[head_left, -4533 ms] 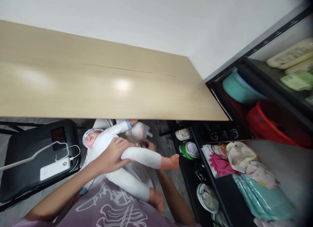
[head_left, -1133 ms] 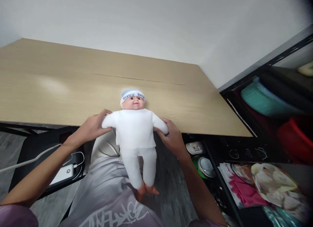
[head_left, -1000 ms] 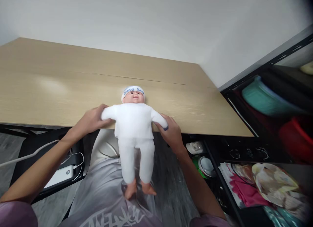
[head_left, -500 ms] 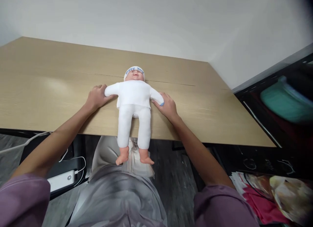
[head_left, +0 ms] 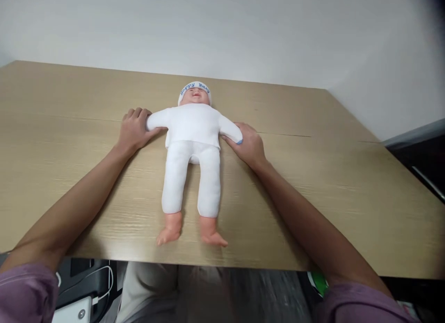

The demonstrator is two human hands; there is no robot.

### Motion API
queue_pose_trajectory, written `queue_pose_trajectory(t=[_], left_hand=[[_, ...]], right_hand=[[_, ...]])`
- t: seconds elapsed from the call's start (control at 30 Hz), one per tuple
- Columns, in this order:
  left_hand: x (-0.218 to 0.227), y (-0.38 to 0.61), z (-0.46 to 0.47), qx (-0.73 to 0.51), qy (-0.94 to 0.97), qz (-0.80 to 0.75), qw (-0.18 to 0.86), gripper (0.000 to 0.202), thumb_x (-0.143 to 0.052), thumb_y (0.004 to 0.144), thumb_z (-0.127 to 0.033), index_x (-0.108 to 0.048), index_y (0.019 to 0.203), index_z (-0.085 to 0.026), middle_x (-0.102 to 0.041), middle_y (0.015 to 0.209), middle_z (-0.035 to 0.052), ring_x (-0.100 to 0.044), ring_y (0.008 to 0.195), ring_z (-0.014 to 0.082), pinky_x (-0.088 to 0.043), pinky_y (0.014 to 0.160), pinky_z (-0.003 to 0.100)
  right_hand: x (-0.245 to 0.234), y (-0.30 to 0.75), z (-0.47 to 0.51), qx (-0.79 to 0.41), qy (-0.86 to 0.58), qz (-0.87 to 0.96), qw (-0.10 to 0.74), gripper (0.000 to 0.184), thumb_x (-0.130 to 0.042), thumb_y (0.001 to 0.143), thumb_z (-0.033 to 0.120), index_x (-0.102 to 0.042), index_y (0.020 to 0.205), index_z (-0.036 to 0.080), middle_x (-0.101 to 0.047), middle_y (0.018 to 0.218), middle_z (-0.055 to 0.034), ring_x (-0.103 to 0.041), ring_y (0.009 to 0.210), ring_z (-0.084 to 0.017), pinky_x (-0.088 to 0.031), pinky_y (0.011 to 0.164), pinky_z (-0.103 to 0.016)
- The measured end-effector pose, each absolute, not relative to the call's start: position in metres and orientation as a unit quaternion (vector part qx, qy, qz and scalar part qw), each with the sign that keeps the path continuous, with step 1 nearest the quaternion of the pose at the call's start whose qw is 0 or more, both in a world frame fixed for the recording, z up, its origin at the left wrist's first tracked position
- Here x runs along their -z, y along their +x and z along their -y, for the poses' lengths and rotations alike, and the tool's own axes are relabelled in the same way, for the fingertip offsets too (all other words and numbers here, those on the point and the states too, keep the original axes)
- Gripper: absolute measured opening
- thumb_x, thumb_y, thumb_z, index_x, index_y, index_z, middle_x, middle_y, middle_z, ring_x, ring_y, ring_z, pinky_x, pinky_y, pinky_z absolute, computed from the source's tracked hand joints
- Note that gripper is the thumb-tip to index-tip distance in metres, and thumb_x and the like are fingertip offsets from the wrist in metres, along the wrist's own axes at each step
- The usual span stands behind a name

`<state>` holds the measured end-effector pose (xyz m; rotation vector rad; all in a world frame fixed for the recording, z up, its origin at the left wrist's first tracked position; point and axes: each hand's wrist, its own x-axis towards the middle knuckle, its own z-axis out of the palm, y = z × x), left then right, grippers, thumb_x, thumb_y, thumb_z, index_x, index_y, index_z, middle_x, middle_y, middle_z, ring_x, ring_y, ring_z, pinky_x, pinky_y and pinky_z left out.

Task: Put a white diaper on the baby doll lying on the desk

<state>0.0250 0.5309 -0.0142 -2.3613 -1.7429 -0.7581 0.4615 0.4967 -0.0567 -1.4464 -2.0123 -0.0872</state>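
Observation:
A baby doll (head_left: 193,126) in a white top and trousers lies on its back on the wooden table (head_left: 285,212). Its head, with a white cap lettered in blue, points to the far side, and its bare feet lie near the front edge. My left hand (head_left: 135,127) is closed round the doll's sleeved arm on the left, thumb below it. On the other side, my right hand (head_left: 249,144) grips the doll's other arm near its blue-tipped end. Both of the doll's arms are stretched outward.
Behind the table rises a pale wall (head_left: 174,31). Below the front edge at left are a white device (head_left: 73,311) with a cable and a dark bag-like thing (head_left: 83,281). A green item (head_left: 318,283) shows under the edge at right.
The doll now lies farther onto the table, its feet inside the front edge instead of hanging over it. Both hands keep their hold, and my view has moved closer over the table.

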Motion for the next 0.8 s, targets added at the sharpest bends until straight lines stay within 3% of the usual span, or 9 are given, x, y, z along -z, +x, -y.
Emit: queue_pose_trajectory(t=[0.3, 0.47, 0.63, 0.8], left_hand=[[0.015, 0.002, -0.55, 0.262, -0.802, 0.537, 0.002, 0.072, -0.071, 0.099, -0.081, -0.061, 0.144, -0.026, -0.069, 0.143, 0.0156, -0.059, 0.135, 0.039, -0.045, 0.119, 0.052], [0.015, -0.009, -0.552, 0.249, -0.8, 0.546, 0.012, 0.068, -0.066, 0.108, -0.072, -0.061, 0.149, -0.019, -0.071, 0.144, 0.0173, -0.061, 0.132, 0.0368, -0.048, 0.117, 0.053], [0.015, -0.002, -0.57, 0.257, -0.768, 0.586, 0.017, 0.061, -0.07, 0.105, -0.072, -0.066, 0.147, -0.027, -0.074, 0.139, 0.0137, -0.064, 0.127, 0.0358, -0.047, 0.114, 0.05], [0.02, -0.015, -0.577, 0.279, -0.78, 0.559, -0.018, 0.07, -0.075, 0.104, -0.065, -0.062, 0.154, -0.017, -0.073, 0.146, 0.0155, -0.063, 0.129, 0.0317, -0.045, 0.117, 0.047]], right_hand=[[0.062, 0.473, -0.527, 0.089, -0.553, 0.759, 0.334, 0.07, -0.061, 0.107, 0.076, -0.064, 0.147, 0.019, -0.074, 0.136, -0.0208, -0.066, 0.122, -0.042, -0.055, 0.111, -0.061], [0.066, 0.479, -0.527, 0.074, -0.561, 0.758, 0.324, 0.065, -0.055, 0.11, 0.073, -0.066, 0.147, 0.02, -0.075, 0.134, -0.0205, -0.065, 0.121, -0.043, -0.054, 0.11, -0.062], [0.069, 0.478, -0.551, 0.062, -0.571, 0.749, 0.331, 0.07, -0.053, 0.112, 0.073, -0.061, 0.159, 0.022, -0.073, 0.143, -0.0214, -0.064, 0.129, -0.044, -0.051, 0.115, -0.064], [0.074, 0.49, -0.555, 0.057, -0.561, 0.755, 0.335, 0.078, -0.057, 0.11, 0.074, -0.057, 0.165, 0.019, -0.071, 0.152, -0.0221, -0.064, 0.132, -0.043, -0.05, 0.117, -0.063]])
